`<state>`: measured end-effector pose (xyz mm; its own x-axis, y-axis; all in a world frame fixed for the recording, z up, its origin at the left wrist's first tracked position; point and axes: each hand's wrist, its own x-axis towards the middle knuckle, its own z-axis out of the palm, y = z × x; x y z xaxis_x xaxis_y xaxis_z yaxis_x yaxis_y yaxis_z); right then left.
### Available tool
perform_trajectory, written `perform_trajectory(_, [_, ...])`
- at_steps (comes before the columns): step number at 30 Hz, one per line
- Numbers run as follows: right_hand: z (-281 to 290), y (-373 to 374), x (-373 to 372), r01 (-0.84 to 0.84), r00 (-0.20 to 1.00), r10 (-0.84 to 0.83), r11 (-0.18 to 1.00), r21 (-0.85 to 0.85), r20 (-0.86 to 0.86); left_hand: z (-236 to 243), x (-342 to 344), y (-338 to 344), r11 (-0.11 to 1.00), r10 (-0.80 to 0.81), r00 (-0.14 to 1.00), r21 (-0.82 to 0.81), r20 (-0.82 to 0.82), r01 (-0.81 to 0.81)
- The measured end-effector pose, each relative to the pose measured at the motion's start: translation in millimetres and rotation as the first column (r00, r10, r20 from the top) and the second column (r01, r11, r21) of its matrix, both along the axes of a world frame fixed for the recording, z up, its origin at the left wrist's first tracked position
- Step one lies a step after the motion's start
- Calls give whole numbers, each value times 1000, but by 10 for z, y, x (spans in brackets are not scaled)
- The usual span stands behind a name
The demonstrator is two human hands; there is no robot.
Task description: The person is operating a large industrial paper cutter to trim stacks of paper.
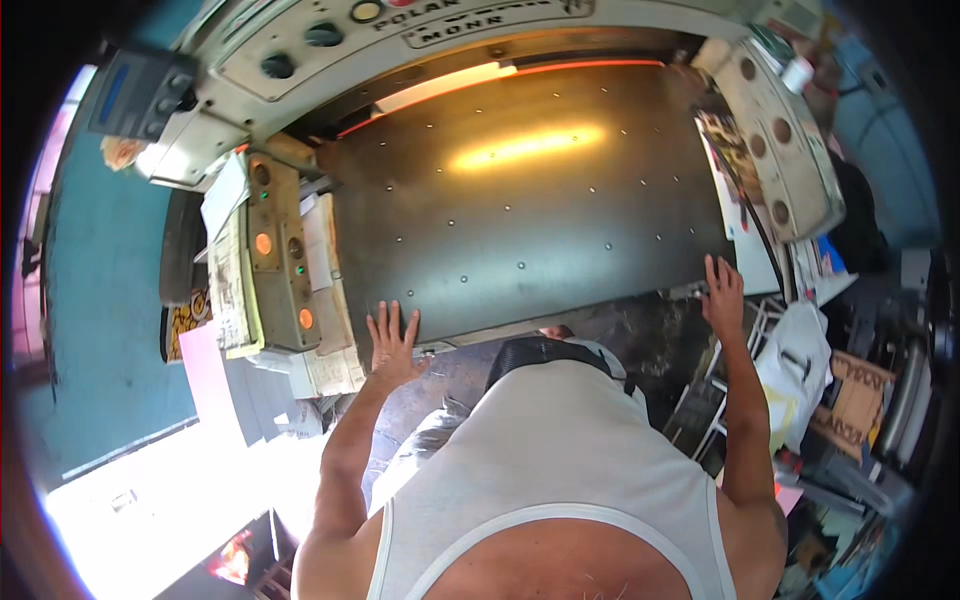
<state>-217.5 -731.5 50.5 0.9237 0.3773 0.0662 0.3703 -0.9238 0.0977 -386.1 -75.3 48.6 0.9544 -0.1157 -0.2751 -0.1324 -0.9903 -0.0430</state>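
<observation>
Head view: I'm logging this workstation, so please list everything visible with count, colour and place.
Machine table: one, dark grey metal, centre, dotted with small holes.
Glowing strip: one, orange, along the table's far edge.
Control panel: one, pale grey with round dark knobs, top.
Side console: one, tan with orange lit buttons, left of the table.
Side panel: one, cream with round holes, right of the table.
Paper stacks: several, whitish, left of the console.
Pink sheet: one, lower left.
Cardboard: one piece, brown, lower right.
Left hand: open, flat on the table's near edge.
Right hand: open, at the table's right corner.
</observation>
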Motion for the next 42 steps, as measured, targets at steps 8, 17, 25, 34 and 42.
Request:
perform_trajectory(8, [-53, 84, 129, -21, 999, 16, 995, -100, -46, -80, -94, 136, 1000, -26, 997, 3, -68, 26])
perform_trajectory(17, [-36, 149, 138, 14, 998, -24, 988, -156, -61, -42, -38, 156, 999, -48, 997, 10, -69, 49])
perform_trajectory(25, [-56, 176, 96, 40, 998, -46, 992, -118, -48, -35, -58, 148, 998, -55, 998, 0, -35, 55])
perform_trajectory(34, [-42, 255, 15, 40, 999, -40, 997, -71, -9, -12, -107, 146, 998, -69, 998, -6, 7, 69])
perform_trajectory(42, [119, 464, 43, 97, 993, -109, 977, -189, -53, 39, -108, 134, 998, -54, 999, 29, -2, 54])
